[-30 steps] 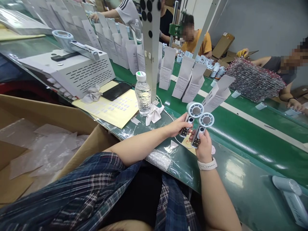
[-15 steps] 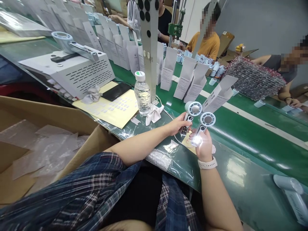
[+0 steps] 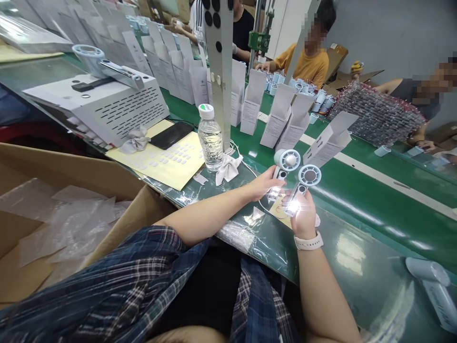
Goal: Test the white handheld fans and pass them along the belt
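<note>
My left hand (image 3: 266,185) is closed around the handle of a light-blue handheld fan (image 3: 288,160), whose round head tilts up. Close beside it, my right hand (image 3: 303,214) grips a second light-blue handheld fan (image 3: 309,176) with a dark round centre. Bright glare shows on the shiny handles of both fans. Beneath the hands lies a yellowish piece of paper (image 3: 281,211) on the table. Another fan (image 3: 430,286) lies at the right edge, and one more fan (image 3: 89,59) rests on a white slotted box (image 3: 132,107).
A water bottle (image 3: 210,140) stands left of my hands by a crumpled white cloth (image 3: 228,169). A phone (image 3: 171,136) lies on yellow paper. Open white boxes (image 3: 252,105) line the green belt (image 3: 374,195). Co-workers sit across; a cardboard carton (image 3: 143,205) stands at left.
Glare now shows on the left fan's handle, where a dark patterned surface showed before. Both hands keep their grip and have hardly moved. The view has shifted slightly.
</note>
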A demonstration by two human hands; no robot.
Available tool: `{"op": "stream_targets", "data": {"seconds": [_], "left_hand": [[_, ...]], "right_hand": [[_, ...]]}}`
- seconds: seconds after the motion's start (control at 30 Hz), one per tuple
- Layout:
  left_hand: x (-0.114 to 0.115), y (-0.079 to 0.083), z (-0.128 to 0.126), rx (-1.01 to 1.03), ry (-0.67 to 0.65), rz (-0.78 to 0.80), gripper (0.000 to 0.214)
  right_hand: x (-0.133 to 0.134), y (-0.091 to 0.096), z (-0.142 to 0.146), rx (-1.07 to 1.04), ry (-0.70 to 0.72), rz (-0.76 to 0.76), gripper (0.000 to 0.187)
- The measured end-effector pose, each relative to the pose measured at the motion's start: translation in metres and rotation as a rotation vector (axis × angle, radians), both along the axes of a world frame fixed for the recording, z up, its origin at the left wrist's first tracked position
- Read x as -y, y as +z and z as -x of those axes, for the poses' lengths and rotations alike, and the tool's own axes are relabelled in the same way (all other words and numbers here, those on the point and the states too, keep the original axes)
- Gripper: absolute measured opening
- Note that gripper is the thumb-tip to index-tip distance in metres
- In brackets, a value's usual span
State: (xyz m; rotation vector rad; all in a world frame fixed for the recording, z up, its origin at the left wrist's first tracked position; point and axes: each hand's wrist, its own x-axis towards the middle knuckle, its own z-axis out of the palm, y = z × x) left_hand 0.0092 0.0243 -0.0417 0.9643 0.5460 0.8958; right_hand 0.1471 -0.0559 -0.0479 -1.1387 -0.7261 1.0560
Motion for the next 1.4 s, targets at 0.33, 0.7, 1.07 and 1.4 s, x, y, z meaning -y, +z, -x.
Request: {"op": "stream_targets", "data": {"seconds": [0.33, 0.7, 1.07, 1.4], "left_hand": [[0.001, -0.002, -0.001, -0.016, 0.065, 0.018, 0.033], [-0.001, 0.010, 0.002, 0.051, 0.102, 0.205, 0.016], [-0.004, 0.003, 0.000, -0.007, 0.119, 0.137, 0.030], [-0.004, 0.005, 0.002, -0.041, 0.150, 0.119, 0.036]], "right_hand": [[0.004, 0.004, -0.005, -0.042, 0.249, -0.084, 0.032], [0.010, 0.014, -0.009, -0.154, 0.339, -0.124, 0.042], [0.017, 0.022, -0.002, 0.019, 0.211, -0.260, 0.044], [-0.018, -0.013, -0.035, 0.483, -0.183, 0.010, 0.038]]}}
